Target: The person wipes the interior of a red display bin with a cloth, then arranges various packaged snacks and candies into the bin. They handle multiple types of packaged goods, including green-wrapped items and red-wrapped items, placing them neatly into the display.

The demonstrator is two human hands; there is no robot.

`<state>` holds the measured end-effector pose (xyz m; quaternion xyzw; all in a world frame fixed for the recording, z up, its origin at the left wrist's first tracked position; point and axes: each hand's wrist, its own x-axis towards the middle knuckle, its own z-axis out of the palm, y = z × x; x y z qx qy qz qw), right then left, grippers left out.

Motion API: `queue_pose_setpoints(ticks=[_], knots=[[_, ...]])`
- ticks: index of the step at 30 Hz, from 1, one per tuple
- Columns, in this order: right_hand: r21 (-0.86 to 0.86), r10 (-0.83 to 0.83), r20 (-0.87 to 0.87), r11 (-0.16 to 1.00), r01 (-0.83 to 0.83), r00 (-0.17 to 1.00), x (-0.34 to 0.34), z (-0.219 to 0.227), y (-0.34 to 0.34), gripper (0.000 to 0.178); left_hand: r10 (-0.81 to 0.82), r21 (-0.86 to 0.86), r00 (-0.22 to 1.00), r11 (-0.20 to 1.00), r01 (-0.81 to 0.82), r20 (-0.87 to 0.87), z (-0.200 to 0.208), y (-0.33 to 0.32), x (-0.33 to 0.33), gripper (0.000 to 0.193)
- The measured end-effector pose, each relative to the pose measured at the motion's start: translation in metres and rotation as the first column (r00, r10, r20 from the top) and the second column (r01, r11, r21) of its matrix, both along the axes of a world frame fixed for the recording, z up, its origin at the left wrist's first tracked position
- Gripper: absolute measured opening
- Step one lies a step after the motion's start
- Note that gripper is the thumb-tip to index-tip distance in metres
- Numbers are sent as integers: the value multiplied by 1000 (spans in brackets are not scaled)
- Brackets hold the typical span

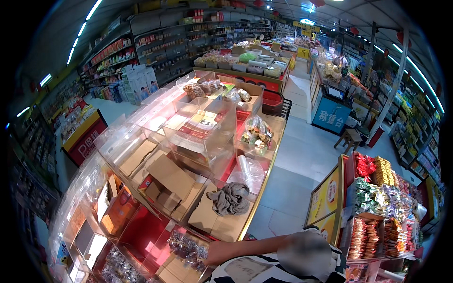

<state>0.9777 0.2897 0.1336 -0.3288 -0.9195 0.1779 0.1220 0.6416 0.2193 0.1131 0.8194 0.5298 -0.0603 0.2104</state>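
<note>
My right hand [218, 253] comes in at the lower edge, its forearm reaching leftward across my black-and-white patterned top [245, 269]. It is at the side of a clear-walled bin, right beside small clear packets with dark contents [186, 247]. The fingers are too indistinct to show whether they grip a packet. A flat brown cardboard piece [177, 270] lies in the same bin. Just beyond, a crumpled grey-brown cloth [230, 199] rests on cardboard in another compartment. My left hand is out of view. A round blurred patch [304, 253] covers part of my top.
The display's clear dividers [222, 137] stand upright among opened cardboard boxes [170, 177]. Plastic bags [247, 172] and a bagged bundle of goods [257, 132] line its right side. Across the aisle [292, 155], a stand of packaged snacks [377, 198] rises. A wooden stool [349, 138] stands farther off.
</note>
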Motion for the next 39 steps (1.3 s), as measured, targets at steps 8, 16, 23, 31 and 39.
queue_pose_setpoints(ticks=[8, 16, 23, 31, 39], knots=[[-100, 6, -26, 995, -9, 1000, 6, 32, 1, 25, -77, 256, 981, 966, 29, 180, 31, 8, 13, 16], [-206, 100, 207, 977, -56, 973, -17, 39, 11, 35, 80, 178, 990, 979, -100, 115, 50, 1, 26, 16], [-214, 109, 223, 975, -60, 969, -28, 36, -2, 24, 81, 233, 981, 965, -122, 175, 47, -23, 26, 13], [-92, 41, 210, 995, -22, 977, -24, 13, -30, 18, 103, 231, 984, 964, -135, 142, 20, -42, 35, 14], [-73, 28, 144, 997, -18, 989, -22, -8, -41, 17, 101, 217, 982, 967, -134, 158, 5, -54, 37, 13]])
